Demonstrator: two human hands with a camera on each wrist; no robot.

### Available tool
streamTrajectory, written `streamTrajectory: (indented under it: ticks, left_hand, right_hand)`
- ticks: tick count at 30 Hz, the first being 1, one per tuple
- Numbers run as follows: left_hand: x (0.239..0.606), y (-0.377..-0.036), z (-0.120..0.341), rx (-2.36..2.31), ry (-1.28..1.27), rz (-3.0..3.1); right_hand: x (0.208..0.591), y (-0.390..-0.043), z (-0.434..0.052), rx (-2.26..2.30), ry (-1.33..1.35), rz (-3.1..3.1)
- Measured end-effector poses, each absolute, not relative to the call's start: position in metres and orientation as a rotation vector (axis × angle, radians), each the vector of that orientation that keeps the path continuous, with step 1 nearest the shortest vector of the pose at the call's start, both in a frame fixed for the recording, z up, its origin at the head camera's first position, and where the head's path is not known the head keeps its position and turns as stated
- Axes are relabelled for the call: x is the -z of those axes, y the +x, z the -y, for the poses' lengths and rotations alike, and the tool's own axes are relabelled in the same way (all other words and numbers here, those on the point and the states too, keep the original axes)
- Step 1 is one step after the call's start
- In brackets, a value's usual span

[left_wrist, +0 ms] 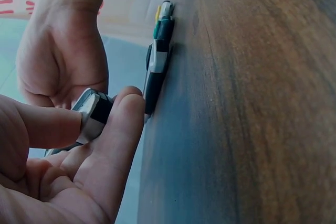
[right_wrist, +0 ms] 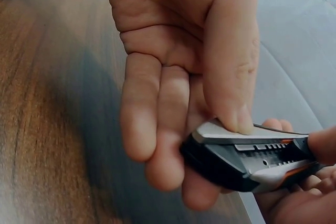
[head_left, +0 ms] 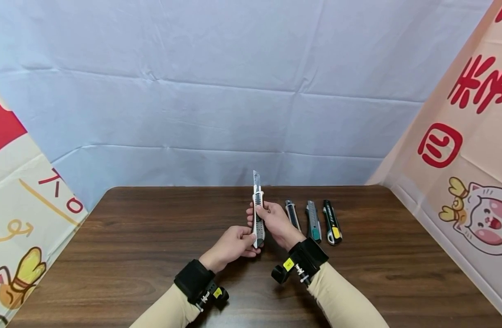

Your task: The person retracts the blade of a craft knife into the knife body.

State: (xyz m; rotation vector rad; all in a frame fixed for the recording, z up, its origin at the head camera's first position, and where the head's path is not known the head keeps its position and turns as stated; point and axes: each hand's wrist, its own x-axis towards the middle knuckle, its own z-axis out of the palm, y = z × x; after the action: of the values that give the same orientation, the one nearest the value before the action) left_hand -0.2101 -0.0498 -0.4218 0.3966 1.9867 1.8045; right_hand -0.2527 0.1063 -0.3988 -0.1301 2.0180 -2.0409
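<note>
Both hands hold a utility knife [head_left: 258,228] upright over the table, its blade extended from the top. Low on the handle, the left hand [head_left: 232,246] pinches the end between thumb and fingers. The right hand [head_left: 279,223] grips it higher up, its thumb on the slider and its fingers behind the handle. In the right wrist view the handle [right_wrist: 218,166] shows black, white and orange parts, with the left hand's thumb [right_wrist: 230,87] pressed on its end. The left wrist view shows the handle's end between the left thumb and fingers; the blade is hidden there.
Three more utility knives lie in a row on the wooden table [head_left: 144,237], right of the hands: a dark one [head_left: 291,212] partly behind the right hand, a grey and green one [head_left: 314,221], and a black and yellow one [head_left: 332,223]. A pale cloth [head_left: 218,114] hangs behind.
</note>
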Motion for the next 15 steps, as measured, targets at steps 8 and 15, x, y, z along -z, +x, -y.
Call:
streamTrajectory:
  ticks: [8,15]
  left_hand:
    - [0.4212,-0.2094,0.0493,-1.811,0.398,-1.992]
    - [0.4208,-0.2096,0.049,-1.812,0.379,-1.999]
  right_hand:
    - [0.3983,-0.2527,-0.1066,2.041,-0.141,-2.01]
    - [0.3975,-0.2527,-0.1074,2.035,-0.166,-2.006]
